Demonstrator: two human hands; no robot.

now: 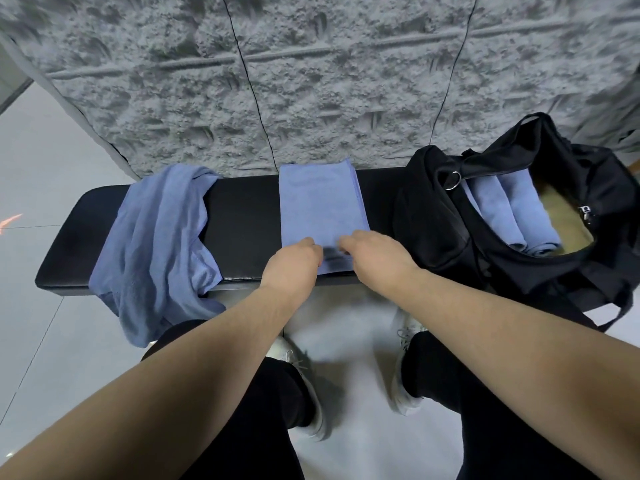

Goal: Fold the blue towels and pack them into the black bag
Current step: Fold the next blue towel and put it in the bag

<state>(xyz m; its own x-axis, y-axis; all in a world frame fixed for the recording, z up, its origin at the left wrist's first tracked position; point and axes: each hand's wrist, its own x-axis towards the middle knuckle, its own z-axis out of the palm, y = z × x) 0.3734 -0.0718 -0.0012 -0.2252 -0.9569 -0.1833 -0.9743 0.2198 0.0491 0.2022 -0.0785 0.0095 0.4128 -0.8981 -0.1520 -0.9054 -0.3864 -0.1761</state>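
Both hands (292, 263) gripping folded towel (320, 209), crumpled towel (156, 244) left, bag (519, 216) right

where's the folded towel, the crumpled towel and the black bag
folded towel (320, 206): head view, middle of its flat top.
crumpled towel (156, 244): head view, middle of the heap.
black bag (433, 223): head view, its left outer side.

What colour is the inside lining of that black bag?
Tan, a yellowish brown lining inside the black bag, seen in the head view.

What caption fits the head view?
Both hands pinch the folded blue towel's near edge beside the black bag.
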